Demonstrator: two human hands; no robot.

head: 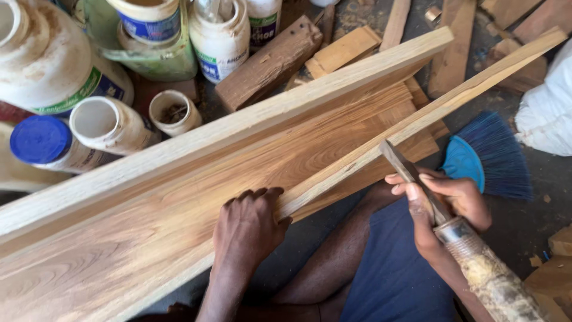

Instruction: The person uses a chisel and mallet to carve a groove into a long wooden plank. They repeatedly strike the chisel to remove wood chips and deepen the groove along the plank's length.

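— What's at far left?

— Glue tubs and a blue-lidded jar, on the floor beyond the wooden board that slants from near left to far right.

— And your left hand?

— My left hand presses down on the board's near raised edge strip, fingers curled over it, steadying it.

— The right?

— My right hand is closed around a chisel just above its pale handle, with the blade tip touching the strip's near face.

— What step is that, would you say?

— Trimming along that edge, I judge. The next move calls for a shallow, controlled push along the grain, my left hand kept clear.

— Further right?

— A blue brush, then a white sack.
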